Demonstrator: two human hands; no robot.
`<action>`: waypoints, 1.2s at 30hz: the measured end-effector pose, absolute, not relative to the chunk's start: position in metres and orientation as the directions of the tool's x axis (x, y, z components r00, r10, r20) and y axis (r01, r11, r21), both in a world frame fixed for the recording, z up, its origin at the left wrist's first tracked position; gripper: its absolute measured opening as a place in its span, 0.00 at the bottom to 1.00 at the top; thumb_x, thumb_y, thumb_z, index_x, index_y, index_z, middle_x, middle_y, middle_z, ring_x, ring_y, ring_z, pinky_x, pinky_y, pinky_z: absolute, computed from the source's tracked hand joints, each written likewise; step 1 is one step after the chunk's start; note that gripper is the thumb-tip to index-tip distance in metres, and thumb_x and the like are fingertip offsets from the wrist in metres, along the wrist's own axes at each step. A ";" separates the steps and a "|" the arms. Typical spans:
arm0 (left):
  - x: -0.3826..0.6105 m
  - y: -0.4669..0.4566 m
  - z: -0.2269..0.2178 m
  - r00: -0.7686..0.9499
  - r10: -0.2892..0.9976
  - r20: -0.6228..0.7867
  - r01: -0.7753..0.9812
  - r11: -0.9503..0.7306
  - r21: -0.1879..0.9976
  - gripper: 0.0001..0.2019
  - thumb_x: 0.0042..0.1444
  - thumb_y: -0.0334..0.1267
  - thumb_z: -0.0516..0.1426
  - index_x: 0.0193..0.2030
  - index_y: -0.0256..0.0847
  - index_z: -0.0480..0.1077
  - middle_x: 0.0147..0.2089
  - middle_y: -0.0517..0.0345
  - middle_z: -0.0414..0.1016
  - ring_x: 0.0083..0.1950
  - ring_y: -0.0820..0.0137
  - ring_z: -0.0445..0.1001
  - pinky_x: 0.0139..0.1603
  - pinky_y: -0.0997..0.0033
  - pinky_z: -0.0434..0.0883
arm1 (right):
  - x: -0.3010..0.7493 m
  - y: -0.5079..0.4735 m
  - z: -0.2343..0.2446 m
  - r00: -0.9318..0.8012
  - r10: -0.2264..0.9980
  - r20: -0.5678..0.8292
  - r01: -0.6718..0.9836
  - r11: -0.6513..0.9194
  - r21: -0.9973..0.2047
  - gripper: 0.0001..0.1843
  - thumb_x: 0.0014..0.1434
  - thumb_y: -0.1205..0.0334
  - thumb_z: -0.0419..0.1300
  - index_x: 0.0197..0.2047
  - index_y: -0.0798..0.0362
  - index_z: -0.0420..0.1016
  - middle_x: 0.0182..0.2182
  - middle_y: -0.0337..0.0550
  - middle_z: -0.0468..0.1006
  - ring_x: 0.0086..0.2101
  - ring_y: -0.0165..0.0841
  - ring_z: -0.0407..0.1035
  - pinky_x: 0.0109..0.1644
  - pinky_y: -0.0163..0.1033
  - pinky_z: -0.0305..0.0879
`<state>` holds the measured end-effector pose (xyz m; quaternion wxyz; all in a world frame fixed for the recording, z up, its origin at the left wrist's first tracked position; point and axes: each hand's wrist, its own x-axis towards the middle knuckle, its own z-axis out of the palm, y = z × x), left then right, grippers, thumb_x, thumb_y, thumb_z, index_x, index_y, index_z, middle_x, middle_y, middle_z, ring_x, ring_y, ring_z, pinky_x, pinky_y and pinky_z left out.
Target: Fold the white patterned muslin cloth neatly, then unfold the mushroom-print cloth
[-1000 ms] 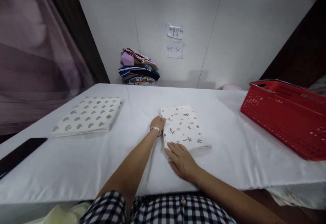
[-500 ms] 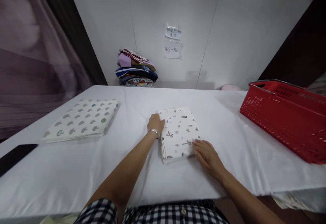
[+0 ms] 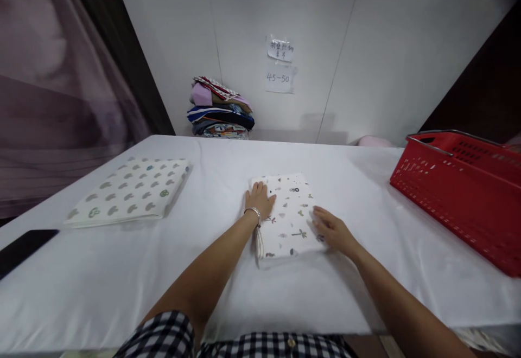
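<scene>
A folded white cloth (image 3: 291, 217) with small printed motifs, palm trees among them, lies on the table in front of me. Its folded layers show along the near left corner. My left hand (image 3: 260, 199), a silver bracelet at its wrist, rests flat with fingers spread on the cloth's upper left part. At the right edge of the cloth is my right hand (image 3: 331, 230), its fingers extended and touching the fabric. Neither hand grips anything.
A second folded cloth (image 3: 130, 190) with grey mushroom-like prints lies at left, near a dark flat object (image 3: 24, 247). At right stands a red basket (image 3: 459, 195) with a metal handle. Folded fabrics (image 3: 222, 109) are stacked behind the white-covered table (image 3: 195, 271), against the wall.
My left hand has moved from the cloth's left edge onto its top. The right hand has shifted from the near right corner up along the right edge.
</scene>
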<state>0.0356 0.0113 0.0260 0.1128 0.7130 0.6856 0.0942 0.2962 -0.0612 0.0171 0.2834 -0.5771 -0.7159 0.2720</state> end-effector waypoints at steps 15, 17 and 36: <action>0.039 0.012 0.027 0.009 0.999 -0.046 0.948 0.006 0.319 0.26 0.61 0.50 0.41 0.62 0.40 0.56 0.70 0.52 0.42 0.70 0.59 0.36 0.65 0.49 0.49 | 0.300 0.039 0.037 -0.168 0.984 0.050 0.833 0.169 -0.526 0.34 0.56 0.53 0.56 0.64 0.51 0.54 0.54 0.50 0.68 0.52 0.41 0.63 0.53 0.44 0.60; 0.038 0.012 0.027 0.067 0.997 -0.040 0.947 -0.051 0.318 0.25 0.61 0.50 0.40 0.61 0.43 0.57 0.70 0.54 0.44 0.70 0.60 0.37 0.65 0.46 0.46 | 0.310 0.052 0.041 -0.097 0.993 0.069 0.886 0.118 -0.449 0.35 0.55 0.53 0.57 0.64 0.53 0.55 0.54 0.53 0.68 0.53 0.44 0.62 0.54 0.47 0.59; 0.023 -0.027 0.019 0.434 0.860 0.269 0.796 -0.506 0.333 0.22 0.54 0.30 0.47 0.53 0.48 0.68 0.59 0.61 0.67 0.64 0.68 0.57 0.67 0.54 0.43 | 0.273 -0.116 0.029 -0.568 0.724 0.391 0.666 0.684 -0.299 0.18 0.61 0.60 0.52 0.54 0.51 0.67 0.48 0.52 0.72 0.48 0.41 0.65 0.52 0.50 0.61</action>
